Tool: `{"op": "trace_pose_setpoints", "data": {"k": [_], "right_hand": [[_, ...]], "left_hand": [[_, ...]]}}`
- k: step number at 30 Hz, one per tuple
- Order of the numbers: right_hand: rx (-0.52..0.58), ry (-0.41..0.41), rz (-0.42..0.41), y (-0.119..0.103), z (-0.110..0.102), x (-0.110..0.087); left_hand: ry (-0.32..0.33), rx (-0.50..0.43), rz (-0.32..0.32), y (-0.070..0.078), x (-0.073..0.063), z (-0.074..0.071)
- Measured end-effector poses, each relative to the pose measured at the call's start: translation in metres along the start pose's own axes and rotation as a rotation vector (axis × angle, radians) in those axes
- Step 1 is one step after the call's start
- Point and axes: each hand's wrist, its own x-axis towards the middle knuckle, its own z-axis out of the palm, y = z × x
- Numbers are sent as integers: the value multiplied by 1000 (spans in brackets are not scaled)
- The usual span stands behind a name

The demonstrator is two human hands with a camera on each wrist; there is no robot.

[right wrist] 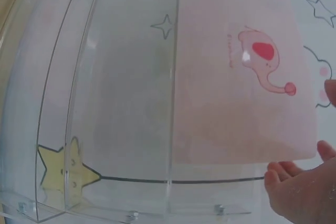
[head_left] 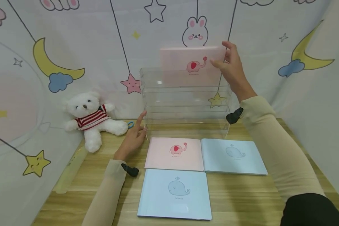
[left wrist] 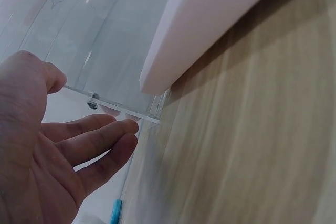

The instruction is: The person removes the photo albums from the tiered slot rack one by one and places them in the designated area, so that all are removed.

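Observation:
A pink book [head_left: 175, 67] with a red elephant on its cover stands upright at the top tier of a clear acrylic rack [head_left: 186, 114]. My right hand [head_left: 233, 67] holds it by its right edge, thumb toward the cover. In the right wrist view, fingers of the right hand [right wrist: 302, 187] are beside that edge of the pink book [right wrist: 231, 124], partly cropped. My left hand [head_left: 134, 136] rests against the rack's lower left side with fingers extended. In the left wrist view, the fingertips of the left hand [left wrist: 79, 156] meet the clear panel's corner.
Before the rack lie another pink elephant book [head_left: 161, 155] and two blue whale books, one at right [head_left: 217, 160], one nearer [head_left: 155, 194]. A white teddy bear [head_left: 93, 117] in a striped shirt sits left, by a blue ring-shaped item [head_left: 131, 124]. A patterned cloth [head_left: 101, 31] hangs behind.

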Motion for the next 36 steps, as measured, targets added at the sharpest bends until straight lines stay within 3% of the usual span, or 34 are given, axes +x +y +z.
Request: {"op": "trace_pose_setpoints", "data": {"k": [7, 12, 25, 30, 36], "right_hand": [[-26, 33, 21, -6, -1, 7], [9, 56, -13, -1, -1, 12], [89, 24, -50, 12, 2, 20], [49, -1, -72, 17, 0, 20], [56, 61, -115, 22, 1, 23]], "left_hand": [[4, -9, 21, -1, 1, 0], [10, -15, 18, 1, 2, 0], [3, -9, 10, 2, -1, -1], [3, 4, -1, 0, -1, -1], [5, 0, -4, -2, -1, 1]]}}
